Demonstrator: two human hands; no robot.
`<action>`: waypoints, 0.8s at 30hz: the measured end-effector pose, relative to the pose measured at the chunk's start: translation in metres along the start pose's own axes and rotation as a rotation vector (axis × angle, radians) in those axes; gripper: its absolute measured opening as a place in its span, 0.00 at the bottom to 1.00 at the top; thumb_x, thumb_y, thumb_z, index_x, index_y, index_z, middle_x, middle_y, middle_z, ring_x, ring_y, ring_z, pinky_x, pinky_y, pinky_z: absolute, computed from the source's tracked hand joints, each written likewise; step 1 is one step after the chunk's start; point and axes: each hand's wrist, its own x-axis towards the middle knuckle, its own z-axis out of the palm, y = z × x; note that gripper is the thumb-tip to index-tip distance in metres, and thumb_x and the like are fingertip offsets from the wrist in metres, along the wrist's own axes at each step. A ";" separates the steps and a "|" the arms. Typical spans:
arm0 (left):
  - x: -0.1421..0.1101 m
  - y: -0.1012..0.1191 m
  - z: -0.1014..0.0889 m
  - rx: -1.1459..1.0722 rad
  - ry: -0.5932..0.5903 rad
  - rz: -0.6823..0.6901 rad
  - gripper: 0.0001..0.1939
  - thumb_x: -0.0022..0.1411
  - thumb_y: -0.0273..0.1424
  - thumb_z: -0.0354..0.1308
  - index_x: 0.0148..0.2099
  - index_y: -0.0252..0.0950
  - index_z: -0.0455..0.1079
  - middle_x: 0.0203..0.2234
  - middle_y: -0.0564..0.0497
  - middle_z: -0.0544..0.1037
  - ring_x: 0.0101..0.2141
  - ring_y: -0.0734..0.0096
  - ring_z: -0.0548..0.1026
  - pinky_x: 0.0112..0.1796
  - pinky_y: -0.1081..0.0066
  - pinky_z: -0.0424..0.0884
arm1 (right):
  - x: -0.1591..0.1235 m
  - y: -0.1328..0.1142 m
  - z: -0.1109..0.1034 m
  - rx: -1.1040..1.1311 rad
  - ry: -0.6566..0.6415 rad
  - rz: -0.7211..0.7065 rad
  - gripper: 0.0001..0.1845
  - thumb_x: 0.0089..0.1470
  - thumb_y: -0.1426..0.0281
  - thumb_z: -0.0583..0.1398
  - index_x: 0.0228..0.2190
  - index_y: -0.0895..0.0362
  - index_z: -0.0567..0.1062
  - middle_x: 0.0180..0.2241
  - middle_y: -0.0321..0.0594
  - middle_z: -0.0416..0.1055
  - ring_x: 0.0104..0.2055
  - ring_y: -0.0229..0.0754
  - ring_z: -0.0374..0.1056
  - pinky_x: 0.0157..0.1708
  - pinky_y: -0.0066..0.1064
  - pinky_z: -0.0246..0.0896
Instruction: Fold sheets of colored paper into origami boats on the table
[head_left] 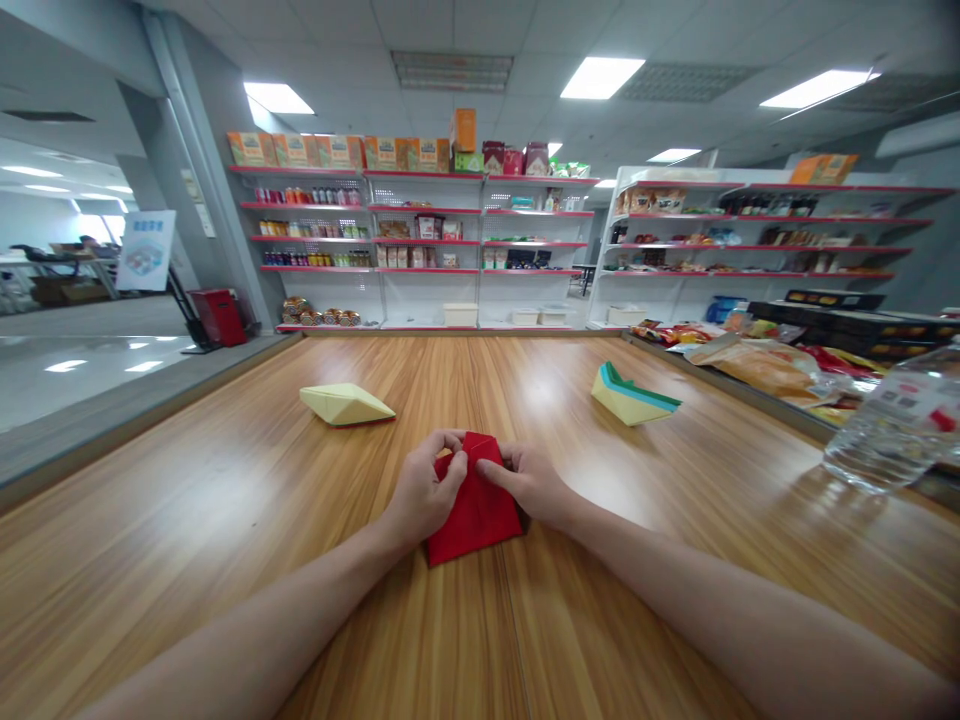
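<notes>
A folded sheet of red paper (480, 515) lies near the middle of the wooden table, its far end narrowed and raised a little. My left hand (429, 485) pinches its upper left edge between thumb and fingers. On the other side, my right hand (531, 482) grips the upper right edge, thumb on top and fingers partly hidden beneath. Beyond my left hand rests a pale yellow folded paper boat (345, 404) with a dark underside edge. Farther right stands another paper boat (630, 396), yellow with blue and green bands.
The wooden table (225, 560) spreads around my arms. At its right edge stand a large clear water bottle (885, 430) and several snack packets (757, 362). Stocked shelves (427, 225) line the back, and a red bin (217, 316) is at the left.
</notes>
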 end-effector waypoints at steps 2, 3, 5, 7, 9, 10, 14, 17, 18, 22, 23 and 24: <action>0.000 -0.002 0.001 0.046 -0.005 0.049 0.05 0.64 0.30 0.47 0.34 0.36 0.60 0.38 0.46 0.73 0.40 0.68 0.73 0.42 0.68 0.68 | 0.000 0.000 -0.001 -0.054 -0.001 -0.004 0.15 0.51 0.60 0.60 0.28 0.60 0.74 0.26 0.38 0.72 0.29 0.40 0.68 0.28 0.29 0.62; -0.001 -0.002 0.002 0.073 -0.011 0.075 0.05 0.64 0.29 0.47 0.35 0.36 0.60 0.38 0.46 0.73 0.39 0.69 0.73 0.42 0.69 0.68 | -0.001 0.000 -0.001 -0.076 -0.003 0.001 0.13 0.50 0.62 0.60 0.27 0.60 0.74 0.25 0.37 0.71 0.27 0.39 0.67 0.26 0.28 0.61; -0.002 -0.003 0.002 0.115 -0.037 0.129 0.03 0.64 0.28 0.47 0.36 0.37 0.60 0.38 0.47 0.73 0.39 0.70 0.72 0.41 0.70 0.67 | -0.001 0.000 -0.001 -0.122 0.008 0.020 0.10 0.48 0.65 0.60 0.24 0.61 0.72 0.22 0.35 0.69 0.23 0.36 0.64 0.23 0.26 0.58; -0.003 -0.001 0.002 0.130 -0.084 0.178 0.02 0.64 0.27 0.47 0.37 0.37 0.60 0.40 0.47 0.73 0.39 0.71 0.72 0.42 0.70 0.67 | -0.002 -0.002 0.001 -0.172 0.049 0.009 0.08 0.47 0.69 0.58 0.21 0.60 0.71 0.19 0.33 0.66 0.21 0.34 0.61 0.21 0.25 0.55; -0.003 0.002 0.001 0.133 -0.135 0.217 0.02 0.63 0.26 0.47 0.37 0.37 0.60 0.41 0.46 0.73 0.41 0.71 0.72 0.43 0.70 0.67 | -0.003 -0.003 0.003 -0.219 0.119 -0.036 0.07 0.47 0.70 0.57 0.22 0.60 0.71 0.20 0.34 0.66 0.22 0.34 0.60 0.22 0.25 0.55; -0.003 0.004 0.001 0.138 -0.154 0.233 0.03 0.63 0.26 0.48 0.37 0.36 0.61 0.42 0.46 0.72 0.42 0.70 0.72 0.44 0.70 0.67 | -0.003 -0.004 0.004 -0.236 0.155 -0.061 0.07 0.47 0.69 0.56 0.23 0.60 0.71 0.22 0.35 0.67 0.24 0.35 0.61 0.23 0.25 0.55; 0.000 0.008 -0.001 0.192 -0.164 0.249 0.03 0.62 0.27 0.50 0.36 0.36 0.65 0.43 0.45 0.70 0.45 0.68 0.70 0.47 0.67 0.65 | -0.001 -0.003 0.003 -0.212 0.234 -0.067 0.08 0.47 0.67 0.57 0.24 0.59 0.72 0.24 0.37 0.69 0.26 0.37 0.62 0.25 0.27 0.57; 0.002 0.004 0.000 0.230 -0.170 0.224 0.04 0.62 0.29 0.53 0.36 0.36 0.67 0.42 0.45 0.69 0.45 0.67 0.69 0.47 0.66 0.65 | 0.001 0.001 -0.002 -0.097 0.219 -0.027 0.06 0.45 0.68 0.57 0.24 0.59 0.72 0.24 0.37 0.70 0.26 0.37 0.64 0.26 0.27 0.58; 0.002 0.002 0.000 0.239 -0.180 0.222 0.04 0.61 0.30 0.54 0.37 0.36 0.68 0.41 0.46 0.68 0.45 0.67 0.69 0.47 0.66 0.65 | 0.002 0.002 -0.004 -0.069 0.217 -0.028 0.07 0.45 0.68 0.56 0.23 0.59 0.72 0.24 0.37 0.69 0.26 0.37 0.64 0.26 0.27 0.58; 0.002 -0.011 0.001 0.322 -0.223 0.210 0.06 0.59 0.31 0.57 0.40 0.38 0.72 0.41 0.47 0.67 0.41 0.68 0.69 0.44 0.65 0.68 | 0.002 0.003 -0.007 0.006 0.207 -0.058 0.17 0.52 0.64 0.51 0.20 0.59 0.71 0.22 0.38 0.69 0.25 0.37 0.63 0.26 0.28 0.58; 0.002 -0.013 0.001 0.357 -0.224 0.208 0.07 0.59 0.32 0.57 0.40 0.39 0.73 0.41 0.46 0.67 0.40 0.68 0.69 0.43 0.65 0.68 | 0.003 0.003 -0.007 0.010 0.203 -0.041 0.17 0.52 0.64 0.51 0.21 0.59 0.72 0.21 0.38 0.69 0.24 0.37 0.63 0.25 0.28 0.58; 0.002 -0.015 0.000 0.397 -0.216 0.209 0.07 0.59 0.32 0.58 0.39 0.40 0.74 0.42 0.46 0.67 0.41 0.66 0.69 0.43 0.63 0.68 | 0.003 0.004 -0.007 -0.004 0.209 -0.015 0.15 0.51 0.64 0.53 0.25 0.60 0.74 0.21 0.37 0.69 0.23 0.37 0.63 0.24 0.27 0.57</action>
